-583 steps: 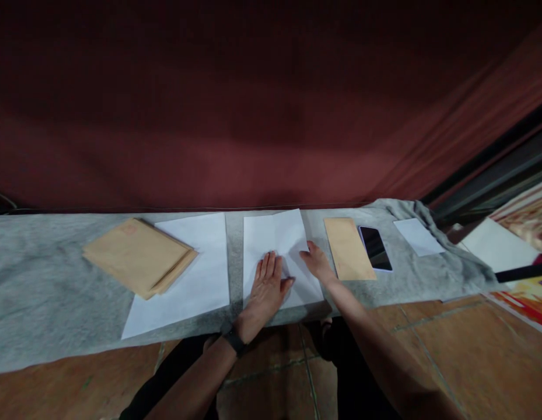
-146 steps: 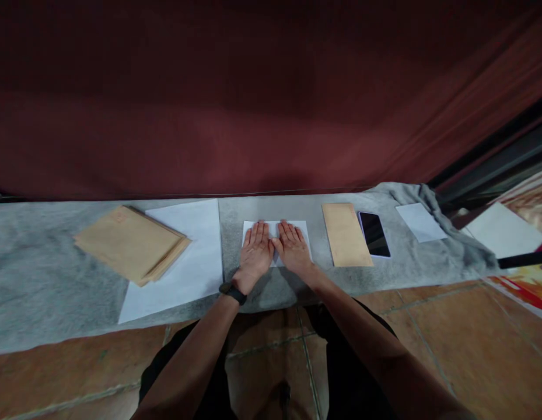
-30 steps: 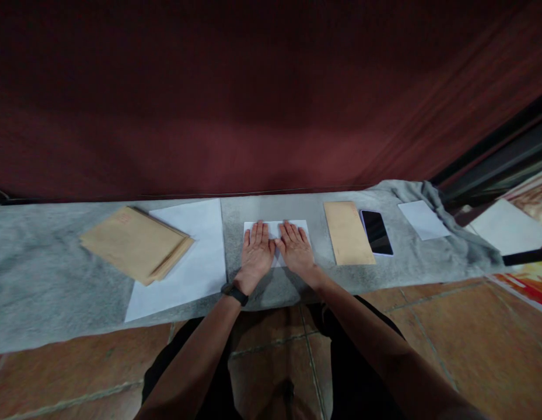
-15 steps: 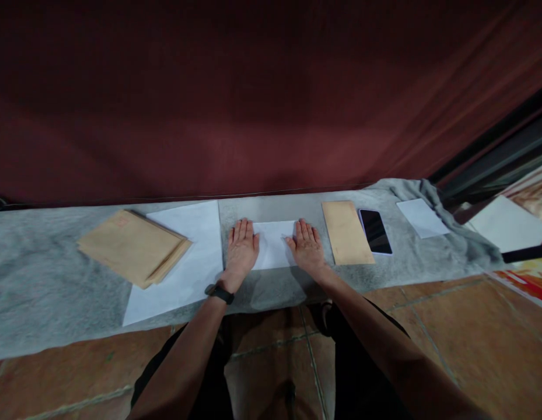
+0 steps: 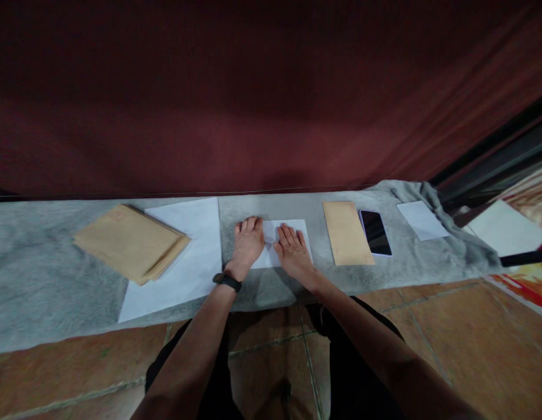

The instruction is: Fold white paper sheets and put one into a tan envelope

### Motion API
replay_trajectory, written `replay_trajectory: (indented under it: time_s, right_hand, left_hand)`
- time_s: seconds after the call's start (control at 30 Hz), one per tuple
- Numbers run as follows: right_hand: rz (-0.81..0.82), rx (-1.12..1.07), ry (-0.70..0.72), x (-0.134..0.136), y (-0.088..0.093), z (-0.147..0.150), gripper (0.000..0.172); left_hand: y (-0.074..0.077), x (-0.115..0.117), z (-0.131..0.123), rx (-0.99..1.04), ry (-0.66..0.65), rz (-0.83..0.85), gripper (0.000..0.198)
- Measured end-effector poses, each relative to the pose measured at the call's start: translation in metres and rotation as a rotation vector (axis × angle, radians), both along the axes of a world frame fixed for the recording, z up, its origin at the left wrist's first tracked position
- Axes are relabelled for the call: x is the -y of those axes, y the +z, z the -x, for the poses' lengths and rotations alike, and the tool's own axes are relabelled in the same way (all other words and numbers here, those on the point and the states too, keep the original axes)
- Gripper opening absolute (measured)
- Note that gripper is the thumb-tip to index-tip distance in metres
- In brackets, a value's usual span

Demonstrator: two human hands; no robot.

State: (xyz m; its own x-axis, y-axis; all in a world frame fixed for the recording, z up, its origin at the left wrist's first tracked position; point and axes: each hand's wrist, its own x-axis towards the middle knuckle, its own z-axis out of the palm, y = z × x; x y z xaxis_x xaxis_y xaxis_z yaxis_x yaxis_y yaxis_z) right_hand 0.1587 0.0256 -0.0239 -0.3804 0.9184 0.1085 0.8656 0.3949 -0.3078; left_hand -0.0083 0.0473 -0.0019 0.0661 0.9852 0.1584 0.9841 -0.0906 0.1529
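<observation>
A folded white paper [image 5: 271,233] lies on the grey cloth [image 5: 43,274] at the middle of the table. My left hand [image 5: 247,245], with a black band on its wrist, rests on the paper's left end with the fingers slightly curled. My right hand [image 5: 292,254] lies flat on the paper's right half, fingers stretched out. Neither hand holds anything.
A stack of tan envelopes [image 5: 130,240] lies partly on white sheets [image 5: 187,256] at the left. Right of the hands lie a single tan envelope [image 5: 347,233], a dark phone [image 5: 376,232] and a small white paper [image 5: 422,220]. A dark red curtain [image 5: 253,99] hangs behind.
Since half a second ago my hands have come back inward over the folded paper, after sliding apart to its ends. The paper was a full sheet earlier and is now folded small.
</observation>
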Motion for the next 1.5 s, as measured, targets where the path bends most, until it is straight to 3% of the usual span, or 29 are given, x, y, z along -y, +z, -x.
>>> replay_trajectory:
  time_s: [0.43,0.7,1.27,1.5]
  right_hand:
    - [0.035,-0.028,0.001,-0.003,0.003,0.007,0.057]
    - [0.002,0.004,0.019,-0.014,0.002,0.003,0.054]
    - [-0.184,-0.009,-0.14,-0.015,-0.019,-0.021,0.066]
    - [-0.155,0.037,-0.184,-0.008,-0.02,-0.038,0.07]
  left_hand:
    - [0.0,0.009,-0.005,0.018,0.006,-0.029,0.045]
    - [-0.012,0.022,-0.021,0.029,-0.144,0.065,0.056]
    - [-0.024,0.03,-0.015,0.007,0.059,0.0,0.065]
    - [-0.027,0.038,-0.006,0.013,0.108,-0.014,0.068]
